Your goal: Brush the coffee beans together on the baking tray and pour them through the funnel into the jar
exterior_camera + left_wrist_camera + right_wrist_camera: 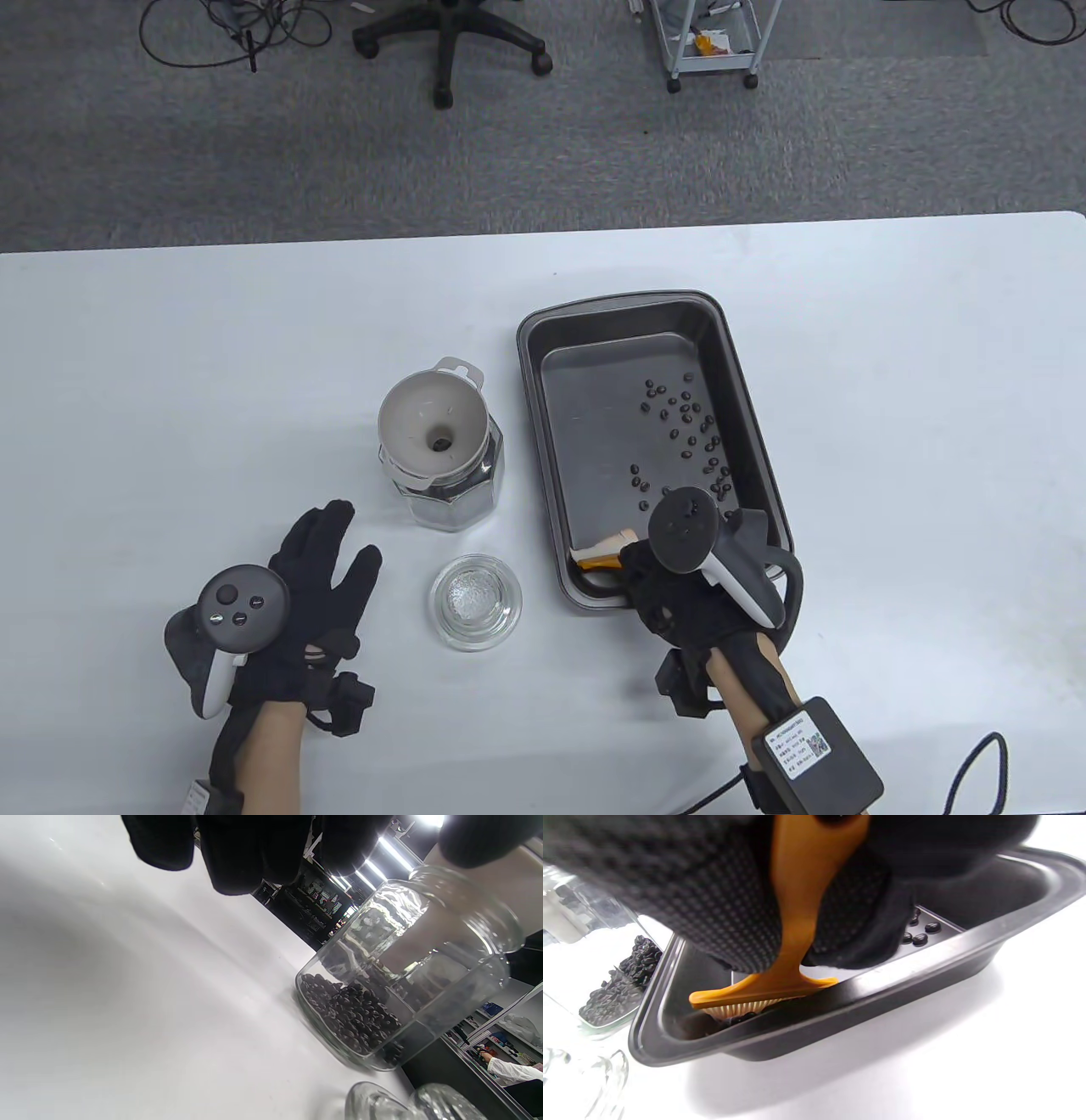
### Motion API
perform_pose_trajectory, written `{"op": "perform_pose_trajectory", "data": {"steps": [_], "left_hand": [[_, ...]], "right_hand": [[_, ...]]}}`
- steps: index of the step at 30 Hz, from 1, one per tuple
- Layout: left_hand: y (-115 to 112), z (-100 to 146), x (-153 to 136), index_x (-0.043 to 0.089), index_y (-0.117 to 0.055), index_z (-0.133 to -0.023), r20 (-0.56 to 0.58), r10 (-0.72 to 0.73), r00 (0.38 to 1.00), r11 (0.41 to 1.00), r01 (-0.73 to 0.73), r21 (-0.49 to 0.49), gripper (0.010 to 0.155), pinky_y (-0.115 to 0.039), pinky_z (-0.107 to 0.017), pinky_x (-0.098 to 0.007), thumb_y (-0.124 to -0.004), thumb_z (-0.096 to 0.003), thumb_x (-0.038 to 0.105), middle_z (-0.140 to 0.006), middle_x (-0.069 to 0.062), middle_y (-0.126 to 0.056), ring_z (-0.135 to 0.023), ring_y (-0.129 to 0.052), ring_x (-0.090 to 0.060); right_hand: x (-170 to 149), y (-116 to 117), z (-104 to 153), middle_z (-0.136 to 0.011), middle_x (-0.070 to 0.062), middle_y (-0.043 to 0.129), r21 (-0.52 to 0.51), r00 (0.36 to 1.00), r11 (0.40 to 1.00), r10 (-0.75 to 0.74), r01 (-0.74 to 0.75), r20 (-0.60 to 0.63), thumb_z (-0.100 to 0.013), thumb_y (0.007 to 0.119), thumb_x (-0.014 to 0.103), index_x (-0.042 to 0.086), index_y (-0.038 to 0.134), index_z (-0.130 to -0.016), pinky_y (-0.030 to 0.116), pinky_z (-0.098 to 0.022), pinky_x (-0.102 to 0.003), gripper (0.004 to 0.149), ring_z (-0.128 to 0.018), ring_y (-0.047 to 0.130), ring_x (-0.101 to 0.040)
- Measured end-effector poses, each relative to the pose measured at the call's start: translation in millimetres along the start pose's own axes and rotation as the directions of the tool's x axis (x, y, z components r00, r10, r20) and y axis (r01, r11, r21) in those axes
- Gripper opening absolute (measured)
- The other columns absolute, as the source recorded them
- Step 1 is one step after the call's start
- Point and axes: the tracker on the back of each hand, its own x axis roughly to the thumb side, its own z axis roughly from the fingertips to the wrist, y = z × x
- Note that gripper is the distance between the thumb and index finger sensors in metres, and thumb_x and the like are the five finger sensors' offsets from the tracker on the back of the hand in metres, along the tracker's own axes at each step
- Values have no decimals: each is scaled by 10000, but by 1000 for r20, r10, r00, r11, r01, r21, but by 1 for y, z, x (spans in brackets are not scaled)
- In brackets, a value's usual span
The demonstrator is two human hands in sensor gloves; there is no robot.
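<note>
A dark baking tray (534, 399) lies right of centre with several coffee beans (689, 420) scattered over its right half. My right hand (670, 586) grips an orange-handled brush (604, 552) at the tray's near left corner; in the right wrist view its pale bristles (742, 1009) press down on a few beans against the tray wall (882, 993). A glass jar (450, 492) with a white funnel (433, 420) in its mouth stands left of the tray, holding beans (352, 1014). My left hand (318, 577) rests flat on the table, fingers straight, short of the jar.
A round glass lid (475, 601) lies on the table in front of the jar, between my two hands. Beyond the table's far edge stand an office chair base (450, 42) and a wheeled cart (708, 42) on grey carpet.
</note>
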Motion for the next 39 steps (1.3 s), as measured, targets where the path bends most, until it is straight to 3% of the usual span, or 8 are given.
{"op": "perform_pose_trajectory", "data": {"steps": [7,14,26,39], "left_hand": [[-1,-1,0,428,-538,-1111,-1,2,1000,1000,-2,-8,721,-597,-770,-576,-672,-488,763,-1215,-29,-583,-1064,-699,-346],[-2,1,-2,430,-538,-1112,-10,-13,1000,1000,13,-15,719,-597,-769,-575,-670,-488,763,-1215,-32,-582,-1063,-698,-345],[2,1,-1,432,-535,-1113,2,13,1000,1000,-13,-5,719,-593,-771,-577,-670,-489,764,-1218,-34,-573,-1068,-688,-349],[-1,-4,2,432,-534,-1114,-7,2,1000,999,-3,-33,722,-593,-771,-575,-668,-489,767,-1220,-38,-571,-1068,-685,-355]], "right_hand": [[-13,-18,4,-825,-36,1064,-28,996,996,-90,90,6,-411,972,391,351,973,-736,885,-130,-239,327,-415,1052,-189],[-23,-39,-9,-859,-27,1028,-125,985,977,-172,170,-3,-412,969,384,348,961,-749,887,-139,-257,340,-413,1061,-215],[-14,-73,-64,-874,-10,1005,-200,974,957,-223,210,-43,-412,966,380,352,953,-752,890,-147,-271,342,-434,1059,-219],[4,-70,-128,-858,4,1020,-282,979,949,-176,140,-105,-402,968,388,361,960,-737,894,-161,-270,336,-455,1061,-213]]}}
